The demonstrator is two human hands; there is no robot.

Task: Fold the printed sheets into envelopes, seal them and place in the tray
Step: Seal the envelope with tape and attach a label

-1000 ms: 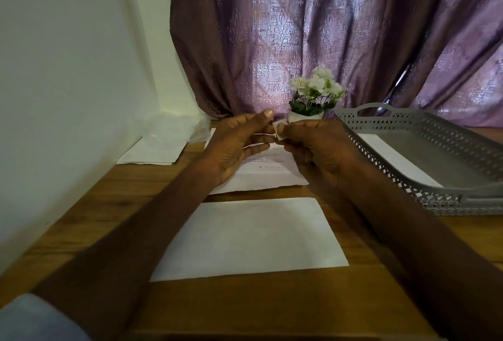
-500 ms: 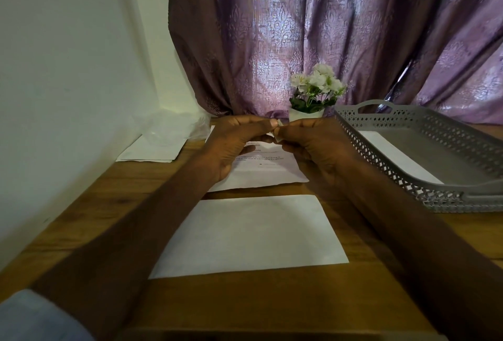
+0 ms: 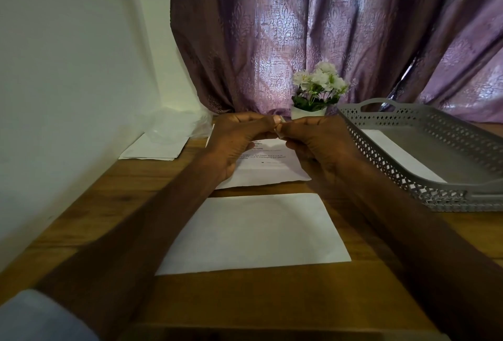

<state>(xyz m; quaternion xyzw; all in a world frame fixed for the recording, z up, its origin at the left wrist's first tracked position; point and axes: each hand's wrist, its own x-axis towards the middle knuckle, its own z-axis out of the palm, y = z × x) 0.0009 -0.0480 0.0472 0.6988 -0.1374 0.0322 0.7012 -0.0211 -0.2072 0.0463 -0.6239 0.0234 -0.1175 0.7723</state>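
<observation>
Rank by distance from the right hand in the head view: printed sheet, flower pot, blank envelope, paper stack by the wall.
From the right hand:
1. Printed sheet, directly beneath it.
2. Flower pot, just behind.
3. Blank envelope, toward the person.
4. Paper stack by the wall, far left.

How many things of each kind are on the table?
White paper things lying out: 4, namely blank envelope, printed sheet, paper stack, paper in the tray
Grey trays: 1
Flower pots: 1
Clear plastic bags: 1
Total: 7
</observation>
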